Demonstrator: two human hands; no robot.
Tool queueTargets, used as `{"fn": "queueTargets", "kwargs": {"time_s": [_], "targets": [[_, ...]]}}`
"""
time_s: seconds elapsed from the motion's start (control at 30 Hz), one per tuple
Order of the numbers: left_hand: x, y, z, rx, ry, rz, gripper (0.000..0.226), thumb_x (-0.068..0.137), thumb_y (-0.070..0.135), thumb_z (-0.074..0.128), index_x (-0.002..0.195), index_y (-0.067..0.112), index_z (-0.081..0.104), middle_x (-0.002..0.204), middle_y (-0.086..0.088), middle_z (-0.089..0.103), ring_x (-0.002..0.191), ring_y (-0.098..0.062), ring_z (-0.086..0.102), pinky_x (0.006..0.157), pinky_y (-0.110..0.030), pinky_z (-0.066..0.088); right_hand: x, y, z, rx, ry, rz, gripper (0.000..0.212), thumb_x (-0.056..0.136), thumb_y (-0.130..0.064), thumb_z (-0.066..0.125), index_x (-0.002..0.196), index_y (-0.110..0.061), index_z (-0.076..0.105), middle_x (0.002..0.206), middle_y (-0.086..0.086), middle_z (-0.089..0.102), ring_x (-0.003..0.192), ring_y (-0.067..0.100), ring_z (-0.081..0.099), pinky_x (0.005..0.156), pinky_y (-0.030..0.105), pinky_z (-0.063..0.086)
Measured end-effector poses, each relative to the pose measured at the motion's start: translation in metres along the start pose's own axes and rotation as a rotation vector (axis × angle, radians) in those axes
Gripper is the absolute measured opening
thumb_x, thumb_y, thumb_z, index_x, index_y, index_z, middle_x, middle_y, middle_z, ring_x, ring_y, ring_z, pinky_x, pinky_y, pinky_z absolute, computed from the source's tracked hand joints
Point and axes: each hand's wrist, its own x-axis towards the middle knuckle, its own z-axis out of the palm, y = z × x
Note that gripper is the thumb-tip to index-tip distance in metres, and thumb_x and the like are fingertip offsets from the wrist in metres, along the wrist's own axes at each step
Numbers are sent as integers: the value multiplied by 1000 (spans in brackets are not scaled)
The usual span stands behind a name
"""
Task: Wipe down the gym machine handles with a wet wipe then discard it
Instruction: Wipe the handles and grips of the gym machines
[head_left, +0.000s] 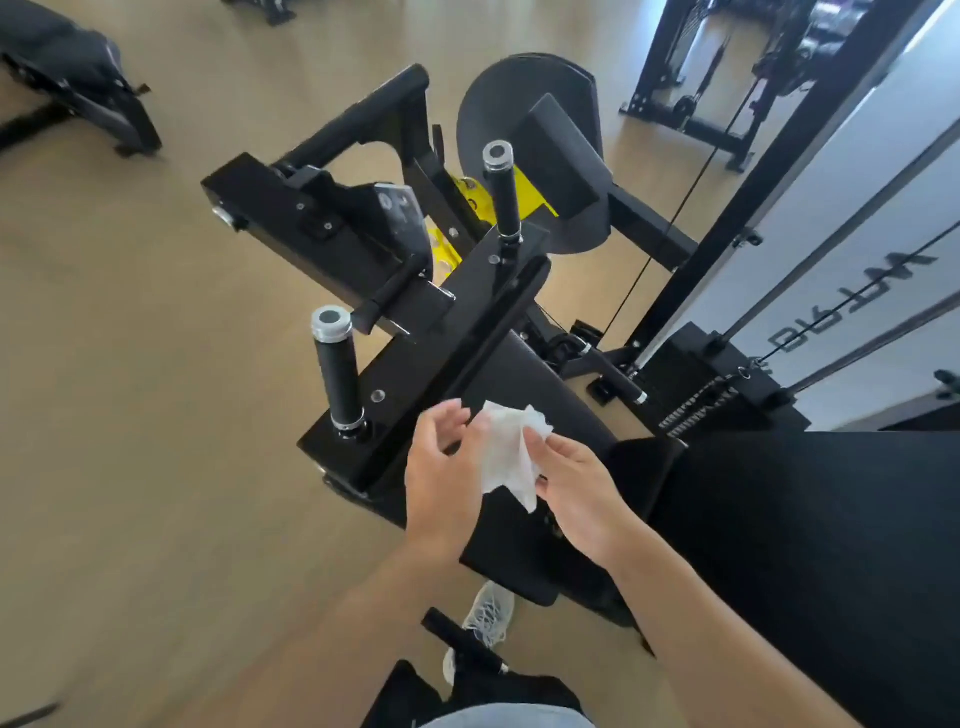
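Observation:
A crumpled white wet wipe (506, 454) hangs between both hands over the black gym machine. My left hand (441, 470) pinches its left edge with thumb and fingertips. My right hand (574, 491) pinches its right side. Two upright black handles with silver caps stand on the machine's crossbar: the near handle (335, 371) is just left of my left hand, and the far handle (502, 195) stands beyond it. A longer black handle (358, 122) lies at the machine's far left end.
The machine's black pad (530, 545) lies under my hands. A white weight-stack tower with cables (852, 234) stands at the right. A black bench (78, 78) sits at the far left on the tan floor. My shoe (488, 608) shows below.

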Motion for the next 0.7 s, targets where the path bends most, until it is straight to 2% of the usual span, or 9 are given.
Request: {"fn": "queueTargets", "kwargs": {"time_s": [0.07, 0.1, 0.23, 0.3, 0.4, 0.47, 0.53, 0.6, 0.7], "targets": [[-12, -42, -27, -108, -122, -261, 45, 78, 74, 65, 104, 37, 69, 114, 13, 71, 104, -7, 66, 98, -33, 48, -16, 21, 14, -33, -72, 63, 44, 101, -35, 53, 120, 2, 69, 118, 21, 71, 106, 27, 70, 95, 34, 54], [-20, -58, -40, -152, -177, -317, 43, 79, 73, 64, 96, 35, 72, 110, 9, 74, 100, -11, 69, 95, -35, 50, -23, 31, 21, -54, -77, 86, 44, 101, -35, 55, 121, 2, 68, 118, 22, 71, 103, 26, 70, 92, 34, 55], [-55, -103, -79, -203, -63, -296, 19, 94, 32, 67, 101, 17, 77, 105, -5, 78, 98, -23, 74, 93, -45, 58, -51, 74, 41, -147, 7, 150, 39, 99, -32, 60, 122, 0, 62, 107, 21, 66, 90, 24, 67, 81, 36, 57], [-74, -121, -92, -200, -36, -290, 14, 94, 27, 69, 100, 17, 76, 101, -4, 78, 97, -25, 74, 92, -48, 58, -65, 97, 49, -142, 42, 224, 41, 102, -39, 54, 117, -3, 65, 109, 17, 71, 95, 30, 70, 90, 43, 56], [-103, -148, -101, -179, -85, -283, 9, 95, 23, 67, 96, 19, 74, 100, -2, 77, 96, -25, 74, 90, -48, 59, -83, 132, 49, -4, 85, 387, 70, 98, -67, 40, 122, -9, 69, 119, 15, 73, 117, 37, 66, 106, 52, 46], [-122, -163, -105, -175, -133, -268, 4, 96, 19, 67, 95, 18, 71, 97, -2, 77, 95, -25, 73, 88, -48, 60, -96, 151, 45, 24, 16, 440, 81, 89, -80, 42, 127, -14, 69, 126, 13, 70, 122, 34, 64, 110, 50, 45], [-137, -179, -109, -154, -146, -252, 3, 94, 19, 69, 95, 21, 68, 95, 1, 77, 94, -26, 73, 89, -52, 59, -109, 168, 40, -18, -42, 428, 74, 85, -70, 61, 131, -12, 67, 129, 15, 68, 122, 31, 64, 108, 47, 46], [-148, -192, -112, -106, -163, -219, 8, 92, 22, 70, 98, 26, 68, 96, 7, 77, 95, -21, 72, 92, -52, 57, -122, 183, 36, -77, -48, 395, 69, 79, -48, 80, 130, -5, 64, 131, 22, 65, 114, 32, 65, 99, 48, 46], [-159, -209, -112, -69, -215, -191, 16, 85, 31, 69, 100, 36, 71, 103, 7, 77, 101, -19, 71, 96, -51, 55, -135, 199, 23, -48, 11, 385, 65, 80, -33, 77, 132, 1, 59, 135, 26, 61, 107, 34, 62, 92, 47, 44]]}}
